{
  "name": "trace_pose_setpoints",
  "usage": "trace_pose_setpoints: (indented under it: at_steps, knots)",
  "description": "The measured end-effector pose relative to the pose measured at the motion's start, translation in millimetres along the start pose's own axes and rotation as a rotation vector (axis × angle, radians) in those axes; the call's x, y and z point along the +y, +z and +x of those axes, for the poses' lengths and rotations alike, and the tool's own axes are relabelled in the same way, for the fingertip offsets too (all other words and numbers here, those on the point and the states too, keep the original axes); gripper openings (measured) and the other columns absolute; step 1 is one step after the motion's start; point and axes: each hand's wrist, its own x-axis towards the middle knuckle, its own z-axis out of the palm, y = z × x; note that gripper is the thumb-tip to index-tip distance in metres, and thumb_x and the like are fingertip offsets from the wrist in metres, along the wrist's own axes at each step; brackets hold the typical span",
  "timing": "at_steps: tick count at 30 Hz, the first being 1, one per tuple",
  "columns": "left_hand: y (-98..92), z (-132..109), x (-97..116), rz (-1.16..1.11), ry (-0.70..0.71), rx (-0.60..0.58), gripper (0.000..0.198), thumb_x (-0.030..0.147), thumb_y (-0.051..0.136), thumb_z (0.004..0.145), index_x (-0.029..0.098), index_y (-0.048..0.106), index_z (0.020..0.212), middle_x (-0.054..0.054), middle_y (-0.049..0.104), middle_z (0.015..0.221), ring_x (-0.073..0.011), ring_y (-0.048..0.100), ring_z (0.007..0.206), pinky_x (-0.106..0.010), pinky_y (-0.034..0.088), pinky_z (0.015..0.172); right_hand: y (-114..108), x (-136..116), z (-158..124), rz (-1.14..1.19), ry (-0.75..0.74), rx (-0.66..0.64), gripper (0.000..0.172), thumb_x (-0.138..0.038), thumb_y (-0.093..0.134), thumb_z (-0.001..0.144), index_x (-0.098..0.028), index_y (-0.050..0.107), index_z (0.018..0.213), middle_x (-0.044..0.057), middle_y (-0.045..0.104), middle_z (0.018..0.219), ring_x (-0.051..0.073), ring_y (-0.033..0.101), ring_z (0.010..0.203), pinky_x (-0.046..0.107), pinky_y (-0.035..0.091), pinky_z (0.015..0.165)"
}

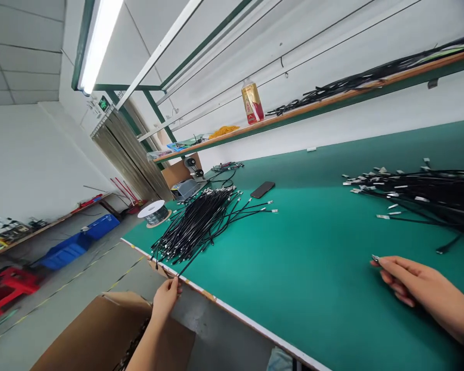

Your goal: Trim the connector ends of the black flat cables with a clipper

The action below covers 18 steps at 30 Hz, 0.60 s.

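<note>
My left hand (165, 300) is at the table's front edge, finger and thumb pinched on the end of a thin black cable (188, 264). That cable runs up towards a large pile of black cables (201, 221) with small pale or metallic ends. On the right, my right hand (413, 283) is closed above the green tabletop. A small silver-and-dark piece (375, 258) shows between its fingertips, too small to name. Beyond that hand lies a second heap of black cables (433, 188) with white ends, and a short loose cable piece (447, 246) is nearer.
A cardboard box (96, 330) with dark cables inside stands below the table edge, under my left arm. A spool (154, 213), a grey machine (185, 189) and a phone (263, 189) are on the tabletop (294, 268). Above runs a shelf (216, 138) holding a bottle (252, 102).
</note>
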Motion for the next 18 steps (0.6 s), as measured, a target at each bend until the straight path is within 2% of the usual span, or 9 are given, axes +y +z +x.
trace_pose_setpoints:
  at_steps: [5,7,10,14,18]
  knots:
    - [-11.6,-14,15,-0.163,-0.1,-0.321,0.027,0.038,0.068,0.101,0.015,0.068,0.117,-0.005,0.071,0.106,-0.0178,0.07,0.083,-0.034,0.062,0.072,-1,-8,-5,0.048,0.047,-0.014,0.057,-0.076,0.076,0.068,-0.023,0.064,0.087,0.0,0.057,0.068,0.015,0.043,0.055,0.03,0.04,0.048]
    - [-24.8,-25,30,-0.261,-0.089,-0.433,0.024,0.039,0.066,0.102,0.015,0.068,0.105,-0.001,0.069,0.09,-0.0131,0.064,0.068,-0.028,0.057,0.062,0,-11,-7,0.064,0.047,-0.016,0.059,-0.076,0.077,0.067,-0.022,0.064,0.088,-0.001,0.056,0.068,0.015,0.042,0.054,0.029,0.039,0.048]
    - [-56.7,-45,66,-0.488,0.026,-0.533,0.034,0.046,0.065,0.1,0.016,0.063,0.083,0.005,0.054,0.067,-0.0099,0.05,0.054,-0.024,0.045,0.052,-1,-13,-7,0.068,0.059,-0.023,0.059,-0.077,0.077,0.067,-0.022,0.065,0.085,0.0,0.056,0.067,0.015,0.042,0.054,0.03,0.039,0.047]
    - [-108.9,-74,137,-0.843,0.247,-0.502,0.04,0.052,0.072,0.085,0.02,0.052,0.069,0.007,0.037,0.061,-0.0085,0.036,0.052,-0.023,0.04,0.053,0,-15,-9,0.113,0.037,-0.047,0.045,-0.067,0.079,0.075,-0.024,0.068,0.08,0.003,0.057,0.068,0.015,0.043,0.053,0.031,0.041,0.047]
    - [-154.1,-105,206,-1.118,0.433,-0.36,0.035,0.031,0.071,0.076,0.022,0.038,0.066,0.008,0.021,0.062,-0.0076,0.017,0.05,-0.019,0.029,0.046,2,-15,-11,0.191,-0.004,-0.028,0.039,-0.06,0.074,0.083,-0.022,0.07,0.086,0.004,0.06,0.069,0.014,0.043,0.048,0.029,0.037,0.041]
